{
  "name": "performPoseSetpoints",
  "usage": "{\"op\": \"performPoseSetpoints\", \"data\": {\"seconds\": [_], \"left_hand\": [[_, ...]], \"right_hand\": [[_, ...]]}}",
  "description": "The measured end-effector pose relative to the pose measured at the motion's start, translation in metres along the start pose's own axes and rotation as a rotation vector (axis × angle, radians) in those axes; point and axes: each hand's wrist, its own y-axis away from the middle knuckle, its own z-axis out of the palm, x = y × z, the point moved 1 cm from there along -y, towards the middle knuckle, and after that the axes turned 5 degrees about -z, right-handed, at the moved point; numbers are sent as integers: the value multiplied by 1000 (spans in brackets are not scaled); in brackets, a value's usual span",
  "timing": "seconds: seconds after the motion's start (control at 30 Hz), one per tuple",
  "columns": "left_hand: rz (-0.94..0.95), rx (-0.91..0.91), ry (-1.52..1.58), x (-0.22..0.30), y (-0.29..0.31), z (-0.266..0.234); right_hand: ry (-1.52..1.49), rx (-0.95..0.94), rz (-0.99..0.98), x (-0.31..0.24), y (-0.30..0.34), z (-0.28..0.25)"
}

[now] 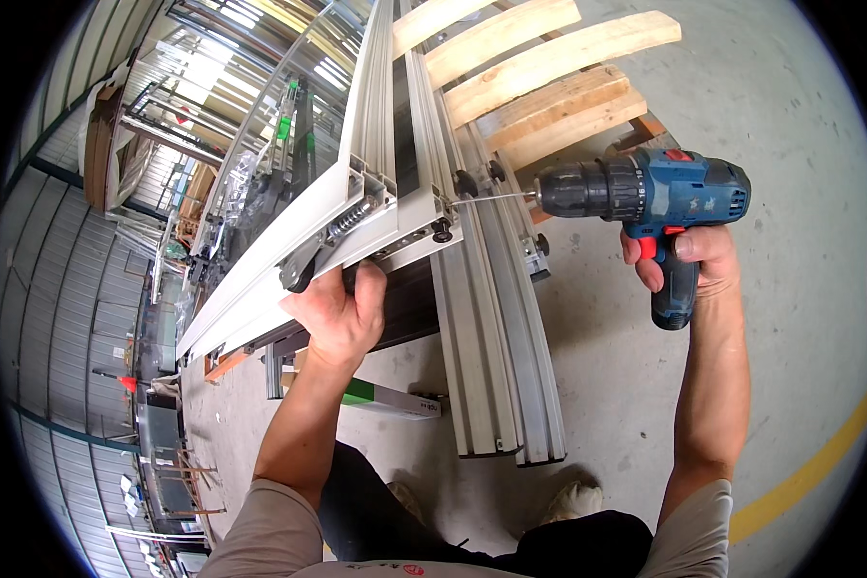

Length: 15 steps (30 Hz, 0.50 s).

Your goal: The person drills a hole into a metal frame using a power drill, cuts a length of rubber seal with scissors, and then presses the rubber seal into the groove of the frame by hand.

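right hand point(711, 255) is clamping the drill point(684, 188), left hand point(342, 316) gripping the white frame point(260, 275); bit point(496, 198) seemingly meeting it, work's looking unfinished!

Frame corner at the left grip, drill in the right.
The left hand point(340, 313) is at the near edge of the frame point(371, 125), the spring mechanism point(352, 220) just beyond that grip. The right hand point(711, 252) is around the handle of the drill point(684, 188); leftward from it the bit point(491, 198) runs to the frame's corner, contact hard to tell. Between the two grips, long bars point(477, 366) stretch back toward the person. Beyond both grips, wooden slats point(564, 65) lie right of the frame. Nearer than the left grip, a box point(400, 400) is on the floor point(617, 385), left of the bars. A floor stripe point(809, 458) runs right of the right forearm.
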Motion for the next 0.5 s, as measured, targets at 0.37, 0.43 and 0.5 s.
{"op": "performPoseSetpoints", "data": {"seconds": [0.37, 0.43, 0.5], "left_hand": [[10, 55, 20, -5, 2, 7], [-1, 55, 28, -5, 2, 7], [-19, 44, 33, -5, 4, 7]], "right_hand": [[205, -10, 29, -14, 7, 6], [212, -40, 26, -11, 3, 11], [194, -34, 15, -11, 3, 13]]}}
